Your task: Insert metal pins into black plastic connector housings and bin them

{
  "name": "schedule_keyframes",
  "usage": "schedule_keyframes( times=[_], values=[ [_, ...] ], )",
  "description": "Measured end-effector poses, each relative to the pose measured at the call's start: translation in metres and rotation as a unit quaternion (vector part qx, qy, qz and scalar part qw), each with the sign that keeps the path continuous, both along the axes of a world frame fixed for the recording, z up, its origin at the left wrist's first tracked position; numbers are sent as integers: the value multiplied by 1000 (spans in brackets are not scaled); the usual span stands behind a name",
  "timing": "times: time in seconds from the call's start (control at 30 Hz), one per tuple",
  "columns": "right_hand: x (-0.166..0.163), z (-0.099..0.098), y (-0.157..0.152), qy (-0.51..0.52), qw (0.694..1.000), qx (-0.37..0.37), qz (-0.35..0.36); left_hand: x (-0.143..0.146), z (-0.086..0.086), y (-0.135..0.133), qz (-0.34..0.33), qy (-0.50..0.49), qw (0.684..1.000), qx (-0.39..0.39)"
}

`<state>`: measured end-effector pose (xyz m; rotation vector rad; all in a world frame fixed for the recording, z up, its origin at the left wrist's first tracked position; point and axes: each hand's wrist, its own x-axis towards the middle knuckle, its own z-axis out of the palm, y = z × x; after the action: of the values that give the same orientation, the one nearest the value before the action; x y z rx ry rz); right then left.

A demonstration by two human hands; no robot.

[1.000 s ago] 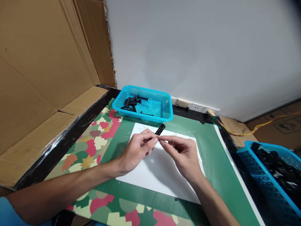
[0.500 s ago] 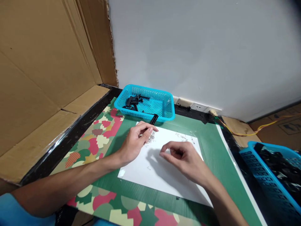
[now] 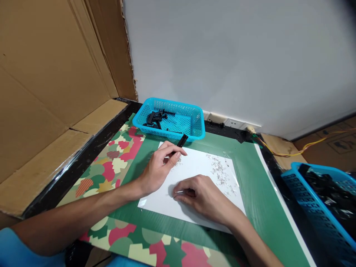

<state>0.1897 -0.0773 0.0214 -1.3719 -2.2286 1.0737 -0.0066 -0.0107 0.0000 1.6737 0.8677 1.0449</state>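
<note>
My left hand (image 3: 160, 165) is closed round a slim black plastic part (image 3: 183, 141), whose upper end sticks out past the fingers toward the basket. Low over a white sheet (image 3: 169, 205), my right hand (image 3: 197, 194) has its thumb and fingertips together. A thin pale glint shows between those fingers, too small to name. Tiny bent metal wire pieces (image 3: 219, 170) lie scattered on the sheet's right side. Beside my left fingertips is a smaller heap of similar wire pieces (image 3: 178, 162), partly hidden by that hand.
Behind the sheet stands a blue basket (image 3: 203, 126) with several black parts (image 3: 155, 118) in it. Another blue basket (image 3: 292, 185), full of black pieces, is at the right. Sockets (image 3: 233, 123) and a yellow cable (image 3: 289, 152) run along the wall. Cardboard (image 3: 55, 66) rises on the left.
My right hand has moved left and down to the sheet, where a loose wire piece lay, uncovering the scattered pieces at the right. My left hand keeps its hold on the black plastic part.
</note>
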Motion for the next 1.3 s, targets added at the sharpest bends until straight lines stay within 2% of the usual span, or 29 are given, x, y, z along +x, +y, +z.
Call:
schedule_keyframes(
  times=[0.17, 0.3, 0.37, 0.47, 0.57, 0.8, 1.03, 1.3],
  values=[
    [7, 9, -2, 15, 1000, -8, 13, 0, 0, 1, -3, 11, 1000, -1],
    [19, 13, 0, 116, 990, -74, -43, 0, 1, 0, -21, 16, 1000, -1],
    [25, 11, 3, 203, 971, -65, -111, 0, 3, -2, -45, 20, 999, -7],
    [31, 4, 8, 318, 924, -12, -212, 0, 5, -5, -88, 25, 996, -13],
    [30, -3, 12, 362, 898, -7, -250, 1, 8, -9, -109, 29, 994, -10],
    [17, -7, 13, 316, 913, 0, -260, 4, 5, -11, -68, 43, 996, 29],
    [20, -9, 13, 279, 931, -11, -237, 4, 2, -9, -42, 50, 997, 42],
    [21, -3, 11, 249, 943, -5, -220, 2, 3, -9, -54, 62, 995, 48]
  ],
)
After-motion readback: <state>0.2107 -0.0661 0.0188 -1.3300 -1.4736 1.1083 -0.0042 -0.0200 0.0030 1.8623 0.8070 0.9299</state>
